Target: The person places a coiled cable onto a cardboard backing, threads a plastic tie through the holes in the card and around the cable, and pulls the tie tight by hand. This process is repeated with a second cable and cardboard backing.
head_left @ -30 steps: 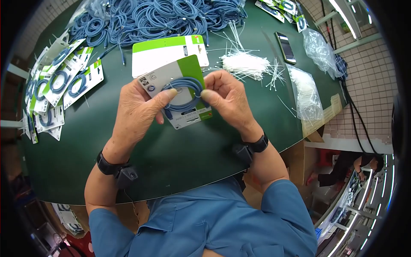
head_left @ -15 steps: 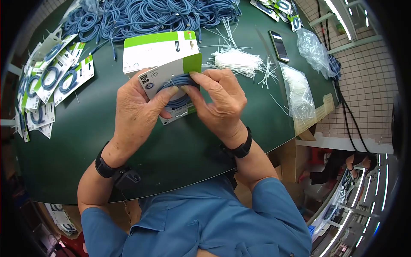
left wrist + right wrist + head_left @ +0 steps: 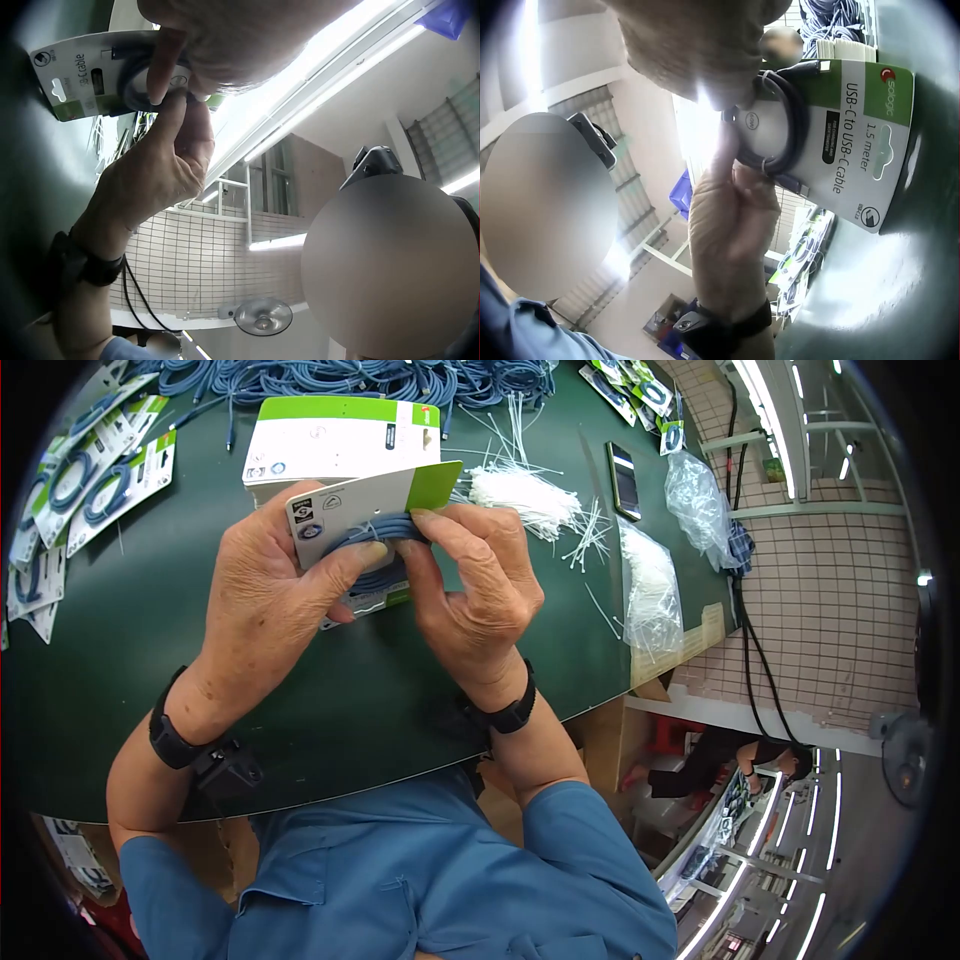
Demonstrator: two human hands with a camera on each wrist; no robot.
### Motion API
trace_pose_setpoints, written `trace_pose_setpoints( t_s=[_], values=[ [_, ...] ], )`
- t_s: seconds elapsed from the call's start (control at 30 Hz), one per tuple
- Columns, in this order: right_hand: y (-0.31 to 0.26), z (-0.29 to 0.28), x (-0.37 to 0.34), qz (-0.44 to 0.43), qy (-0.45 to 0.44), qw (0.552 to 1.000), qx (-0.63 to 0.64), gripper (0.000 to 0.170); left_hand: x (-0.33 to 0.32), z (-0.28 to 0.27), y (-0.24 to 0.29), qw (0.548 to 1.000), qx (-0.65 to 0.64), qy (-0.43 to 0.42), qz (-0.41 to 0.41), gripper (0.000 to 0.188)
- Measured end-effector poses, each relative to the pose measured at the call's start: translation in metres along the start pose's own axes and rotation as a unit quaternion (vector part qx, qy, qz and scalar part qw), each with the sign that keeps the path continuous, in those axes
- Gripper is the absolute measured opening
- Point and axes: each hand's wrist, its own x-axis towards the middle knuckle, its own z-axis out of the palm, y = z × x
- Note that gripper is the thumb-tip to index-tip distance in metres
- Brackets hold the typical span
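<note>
My left hand holds a white and green cardboard packaging card by its left side, thumb across the front. Against the card lies a coiled blue USB-C cable, bound with small white ties. My right hand pinches the coil near its middle with thumb and index finger; the fingertips partly hide it. The right wrist view shows the card's printed face with a hanging slot. Just behind the held card stands a stack of blank cards.
Loose white cable ties are heaped to the right, near a bag of ties and a phone. Blue cables pile up at the back. Carded cables lie at the left. A crumpled plastic bag sits at the right edge.
My right hand has moved from the card's right edge inward onto the coil and pinches it. The card has tilted, its lower part now less visible. The head view has shifted.
</note>
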Motion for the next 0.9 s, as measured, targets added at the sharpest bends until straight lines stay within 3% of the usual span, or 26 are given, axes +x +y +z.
trace_pose_setpoints(
  t_s=[0.3,0.43,0.5,0.53,0.6,0.73,0.9],
  values=[
    [0.006,-0.003,0.01,-0.018,0.0,0.998,0.063,0.032,0.012,-0.013,-0.004,1.0,-0.03,0.006,-0.006,0.03],
    [0.038,-0.023,0.005,0.209,-0.015,0.978,-0.002,0.016,0.017,-0.017,-0.001,0.998,-0.056,0.006,-0.032,0.032],
    [0.063,-0.036,-0.005,0.287,-0.098,0.95,-0.076,0.014,0.019,-0.019,-0.002,0.996,-0.08,0.01,-0.043,0.033],
    [0.075,-0.04,-0.008,0.293,-0.091,0.949,-0.069,0.014,0.02,-0.021,-0.003,0.995,-0.091,0.011,-0.047,0.034],
    [0.09,-0.046,-0.017,0.288,-0.181,0.909,-0.242,0.016,0.024,-0.027,-0.007,0.995,-0.084,0.004,-0.057,0.035],
    [0.09,-0.045,-0.019,0.315,-0.24,0.87,-0.295,0.019,0.029,-0.031,-0.012,0.993,-0.095,0.0,-0.071,0.038],
    [0.095,-0.038,-0.025,0.338,-0.221,0.869,-0.285,0.018,0.027,-0.036,-0.017,0.992,-0.095,0.009,-0.088,0.04]
  ],
)
